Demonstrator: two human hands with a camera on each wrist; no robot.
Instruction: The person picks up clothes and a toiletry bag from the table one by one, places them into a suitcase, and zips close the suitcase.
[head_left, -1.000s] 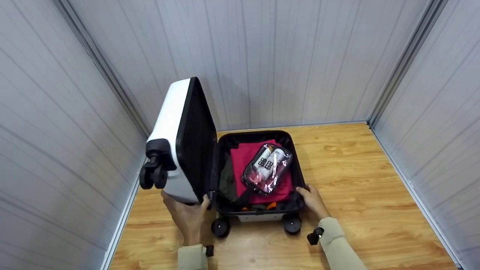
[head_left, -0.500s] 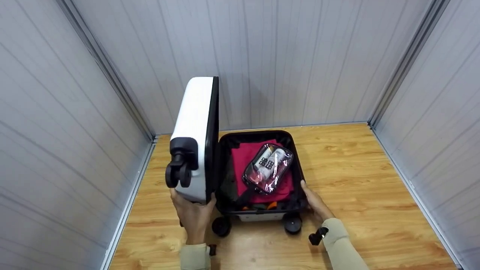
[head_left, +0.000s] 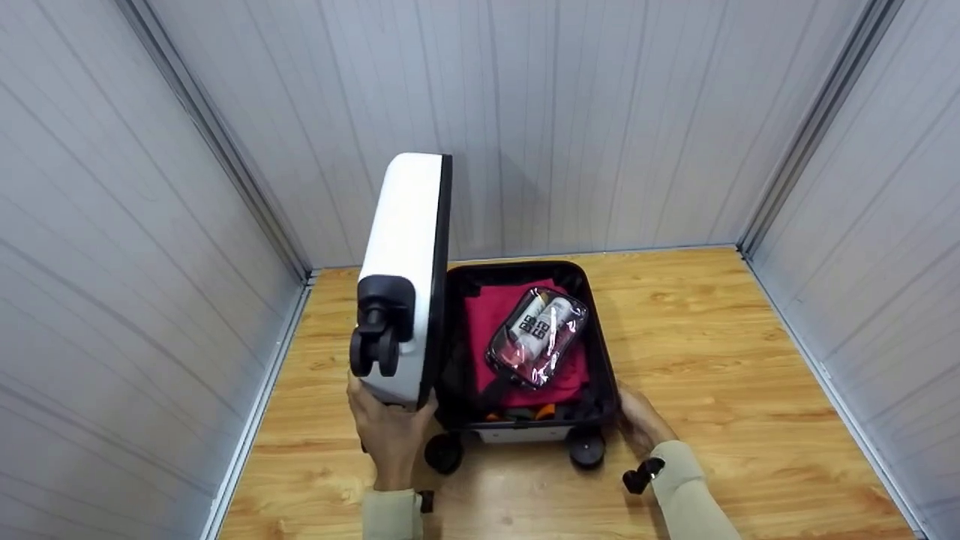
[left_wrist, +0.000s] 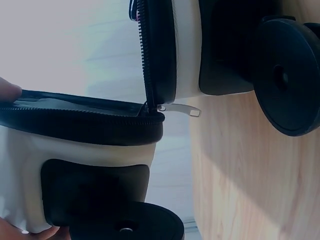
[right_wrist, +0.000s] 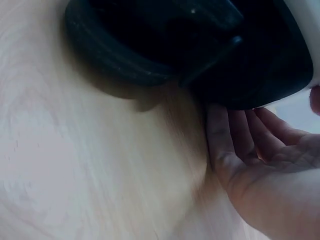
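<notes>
1. We see a suitcase (head_left: pixel 517 425), partly open, on the floor (head_left: pixel 720 337) in front of the person; its lid (head_left: pixel 405 217) stands roughly upright along the left of its base (head_left: pixel 600 341).
2. The packing looks done, we judge: pink cloth (head_left: pixel 487 315) lies in the base, with a clear pouch (head_left: pixel 536 337) of bottles on top.
3. What is left, we judge, is the closing: the lid is not down, and the zip (left_wrist: pixel 144 60) is undone.
4. The hands are apart. The left hand (head_left: pixel 390 435) grips the lid's near end; the right hand (head_left: pixel 643 420) touches the base's near right corner, its fingertips hidden, so we cannot tell whether it grips.
5. The floor is wood-patterned.
6. Pale panelled walls rise behind (head_left: pixel 585 112), left (head_left: pixel 112 225) and right (head_left: pixel 862 187).
</notes>
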